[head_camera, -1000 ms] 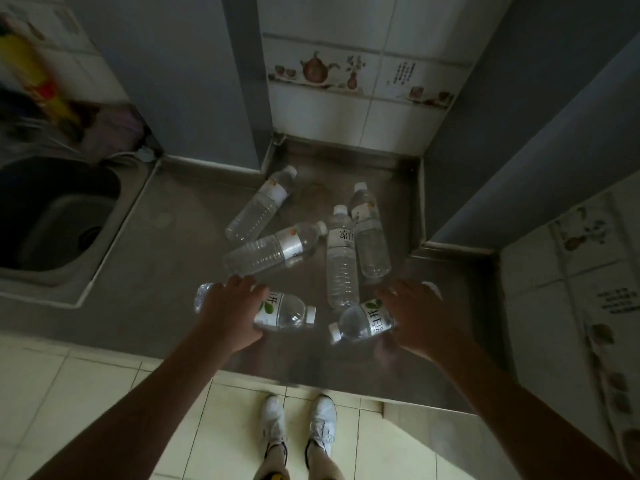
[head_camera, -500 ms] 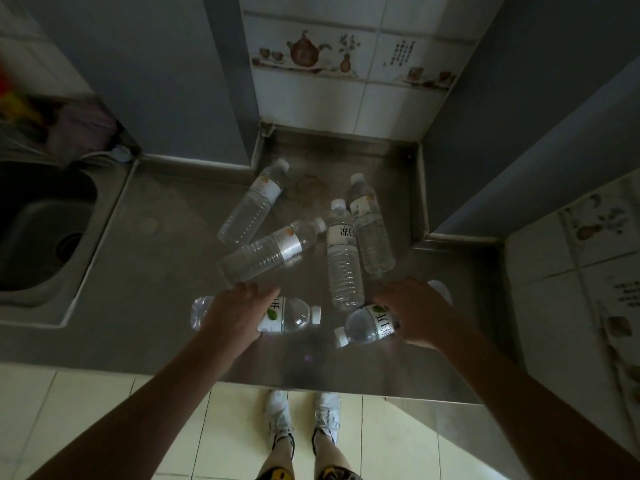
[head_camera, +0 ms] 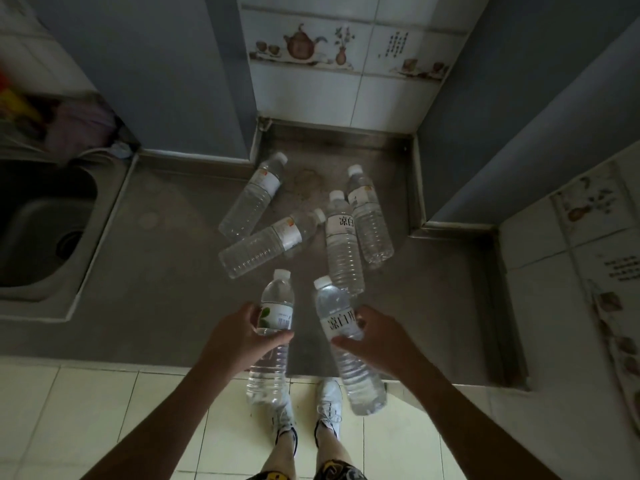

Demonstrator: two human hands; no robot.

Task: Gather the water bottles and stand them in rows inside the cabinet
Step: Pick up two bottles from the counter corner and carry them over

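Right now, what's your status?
Left hand and right hand each grip a bottle. Four bottles lie on the counter. Nothing in the way.

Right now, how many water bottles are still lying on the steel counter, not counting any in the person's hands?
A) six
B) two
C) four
C: four bottles lie on the counter, among them one near the back corner, while the left hand and right hand each hold another.
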